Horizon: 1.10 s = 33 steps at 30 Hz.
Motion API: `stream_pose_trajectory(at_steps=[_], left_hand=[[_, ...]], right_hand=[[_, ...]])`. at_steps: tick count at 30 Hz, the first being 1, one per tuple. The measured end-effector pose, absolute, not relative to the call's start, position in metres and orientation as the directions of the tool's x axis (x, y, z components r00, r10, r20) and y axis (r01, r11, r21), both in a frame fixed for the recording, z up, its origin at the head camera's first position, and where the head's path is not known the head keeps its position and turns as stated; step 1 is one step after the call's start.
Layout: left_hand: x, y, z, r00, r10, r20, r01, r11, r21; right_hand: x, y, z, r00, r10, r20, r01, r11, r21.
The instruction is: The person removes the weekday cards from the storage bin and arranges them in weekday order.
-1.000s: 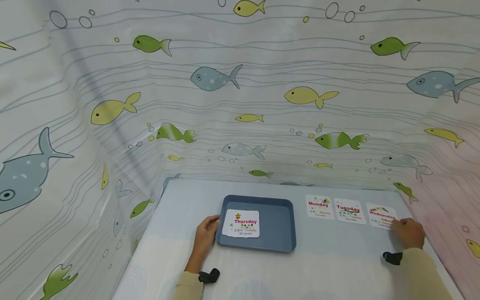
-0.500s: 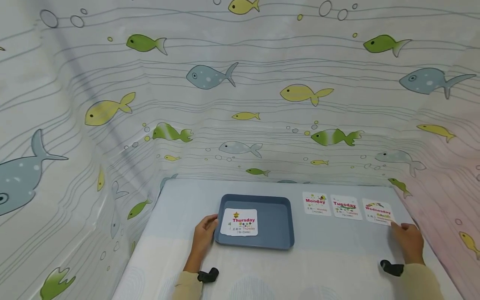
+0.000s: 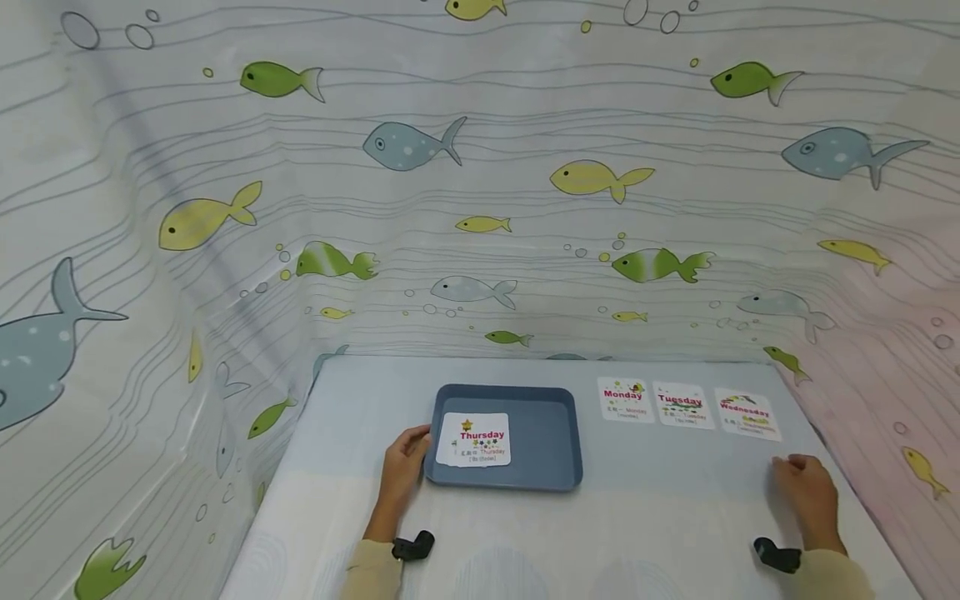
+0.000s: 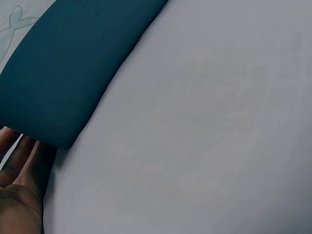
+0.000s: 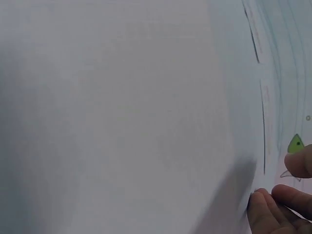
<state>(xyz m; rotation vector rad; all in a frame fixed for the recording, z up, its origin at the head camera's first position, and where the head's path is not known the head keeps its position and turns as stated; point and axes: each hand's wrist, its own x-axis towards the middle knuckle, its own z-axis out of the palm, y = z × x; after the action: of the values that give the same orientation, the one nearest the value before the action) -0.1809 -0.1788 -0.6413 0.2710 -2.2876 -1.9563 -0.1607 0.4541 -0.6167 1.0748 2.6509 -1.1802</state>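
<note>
Left hand (image 3: 402, 465) touches tray (image 3: 545, 442), 9 o'clock edge; grip: cannot tell. Right hand (image 3: 812, 493) released, small gap, 5 o'clock of Wednesday card (image 3: 747, 414). Thursday card (image 3: 476, 442) inside tray, toward 9.

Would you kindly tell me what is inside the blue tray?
The blue tray holds a Thursday card; apparently another card's edge shows beneath, its face mostly covered.

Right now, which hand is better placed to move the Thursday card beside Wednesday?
Probably the right hand: it holds nothing and is near the Wednesday card, while the left hand holds the tray at its left edge. The left is nearer the Thursday card, though.
</note>
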Motion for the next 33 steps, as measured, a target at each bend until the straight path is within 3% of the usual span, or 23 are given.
stream_pose_trajectory(at_steps=[7, 17, 27, 33], left_hand=[[-0.179, -0.180, -0.639, -0.975, -0.220, -0.038, -0.071, 0.142, 0.987], [-0.181, -0.180, -0.635, -0.974, -0.215, -0.067, -0.098, 0.138, 0.986], [-0.178, -0.180, -0.636, -0.973, -0.214, -0.091, -0.116, 0.110, 0.987], [-0.181, -0.179, -0.633, -0.974, -0.205, -0.098, -0.120, 0.095, 0.988]], right_hand=[[-0.150, 0.442, -0.614, -0.812, 0.533, -0.238, 0.552, 0.571, -0.607], [-0.141, 0.425, -0.597, -0.785, 0.515, -0.345, 0.610, 0.543, -0.577], [-0.127, 0.357, -0.601, -0.877, 0.430, -0.214, 0.454, 0.596, -0.663], [-0.118, 0.314, -0.587, -0.939, 0.293, -0.181, 0.329, 0.609, -0.722]])
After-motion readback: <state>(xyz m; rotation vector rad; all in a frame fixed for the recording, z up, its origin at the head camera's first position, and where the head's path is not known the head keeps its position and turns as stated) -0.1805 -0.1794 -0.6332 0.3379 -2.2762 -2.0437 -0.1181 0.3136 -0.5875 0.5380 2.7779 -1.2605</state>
